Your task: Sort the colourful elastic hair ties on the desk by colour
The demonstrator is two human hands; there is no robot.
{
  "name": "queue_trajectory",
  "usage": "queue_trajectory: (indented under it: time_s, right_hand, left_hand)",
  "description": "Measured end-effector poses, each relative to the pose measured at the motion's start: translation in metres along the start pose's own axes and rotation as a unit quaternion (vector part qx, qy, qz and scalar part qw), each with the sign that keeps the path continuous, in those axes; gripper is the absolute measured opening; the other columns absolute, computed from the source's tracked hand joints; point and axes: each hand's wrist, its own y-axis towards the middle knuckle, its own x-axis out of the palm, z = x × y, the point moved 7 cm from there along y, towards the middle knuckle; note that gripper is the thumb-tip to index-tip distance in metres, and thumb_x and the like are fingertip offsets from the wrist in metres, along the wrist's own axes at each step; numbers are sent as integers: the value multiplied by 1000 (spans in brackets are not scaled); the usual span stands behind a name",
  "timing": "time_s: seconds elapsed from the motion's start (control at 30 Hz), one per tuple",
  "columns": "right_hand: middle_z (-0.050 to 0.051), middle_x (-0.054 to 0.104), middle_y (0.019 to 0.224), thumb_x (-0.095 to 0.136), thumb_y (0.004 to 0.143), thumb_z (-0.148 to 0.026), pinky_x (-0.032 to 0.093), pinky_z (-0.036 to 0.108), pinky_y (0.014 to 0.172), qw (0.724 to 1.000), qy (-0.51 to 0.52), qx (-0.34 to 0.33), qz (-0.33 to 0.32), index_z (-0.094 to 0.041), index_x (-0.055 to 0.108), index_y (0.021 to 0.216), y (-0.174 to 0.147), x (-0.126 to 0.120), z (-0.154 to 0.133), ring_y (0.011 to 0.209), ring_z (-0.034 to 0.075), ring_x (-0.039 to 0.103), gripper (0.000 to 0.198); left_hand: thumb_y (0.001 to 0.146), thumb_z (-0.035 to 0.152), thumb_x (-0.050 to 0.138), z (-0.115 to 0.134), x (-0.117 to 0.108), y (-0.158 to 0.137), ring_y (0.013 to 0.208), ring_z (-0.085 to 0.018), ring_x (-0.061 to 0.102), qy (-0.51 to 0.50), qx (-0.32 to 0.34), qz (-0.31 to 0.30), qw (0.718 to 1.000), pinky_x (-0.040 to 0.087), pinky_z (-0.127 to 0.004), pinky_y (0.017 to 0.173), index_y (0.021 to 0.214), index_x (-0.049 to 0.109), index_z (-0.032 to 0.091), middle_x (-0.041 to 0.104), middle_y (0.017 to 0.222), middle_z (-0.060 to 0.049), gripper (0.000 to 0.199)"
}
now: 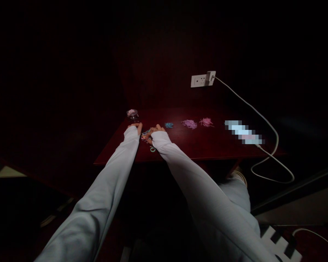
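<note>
Small multicoloured rings, like little hair ties (144, 136), lie in a loose heap on the dark red table between my hands. A green ring (152, 149) sits apart, closer to the front edge. My left hand (136, 126) is at the heap's left side with its fingers curled; whatever they hold is hidden. Over the right side of the heap, my right hand (156, 129) has bent fingers drawn together, their tips too small and dark to make out. Behind my left hand stands a clear jar (132, 115) with something pink at its top.
Blue (168, 125), purple (189, 124) and pink (206, 122) piles of small thin pieces lie to the right. Beyond them is a blurred-out device (243, 132), its white cable (274, 127) looping up to a wall socket (199, 80). The table's front edge (202, 158) is near my wrists.
</note>
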Motion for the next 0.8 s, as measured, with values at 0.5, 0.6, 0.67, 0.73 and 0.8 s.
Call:
queue_trajectory:
  time_s: [0.5, 0.6, 0.67, 0.73, 0.8]
  right_hand:
    - [1, 77, 83, 80, 96, -44, 58, 32, 84, 949, 272, 129, 98, -23, 86, 91, 17, 1, 44, 79, 19, 69, 22]
    - [1, 79, 85, 79, 97, -37, 56, 33, 87, 952, 251, 139, 105, -23, 86, 92, 14, -6, 46, 83, 19, 69, 16]
    - [3, 81, 92, 81, 96, -31, 54, 34, 95, 963, 215, 125, 104, -24, 87, 93, 9, -14, 44, 94, 21, 69, 10]
    - [3, 82, 99, 84, 92, -26, 49, 37, 105, 978, 171, 85, 83, -25, 88, 92, 4, -21, 38, 109, 24, 67, 4]
    - [3, 81, 102, 85, 91, -26, 45, 38, 108, 987, 143, 50, 52, -25, 89, 92, 0, -25, 33, 116, 25, 63, 3]
  left_hand:
    - [108, 44, 45, 32, 9, -7, 90, -25, 75, -108, 131, -57, 984, 59, -33, 88, 73, 69, 24, 81, 87, -6, 47]
    - [111, 47, 32, 36, 12, -9, 80, -23, 70, -123, 156, -72, 977, 58, -34, 83, 65, 59, 26, 76, 80, -6, 57]
    - [111, 48, 29, 34, 11, -8, 78, -22, 69, -117, 153, -59, 979, 58, -34, 83, 62, 54, 26, 74, 77, -6, 60]
    - [111, 49, 27, 32, 9, -7, 78, -23, 69, -111, 148, -50, 981, 57, -34, 83, 61, 51, 27, 73, 77, -6, 60]
    - [111, 49, 26, 31, 8, -6, 79, -23, 69, -110, 147, -43, 982, 56, -35, 84, 61, 49, 28, 73, 77, -7, 59]
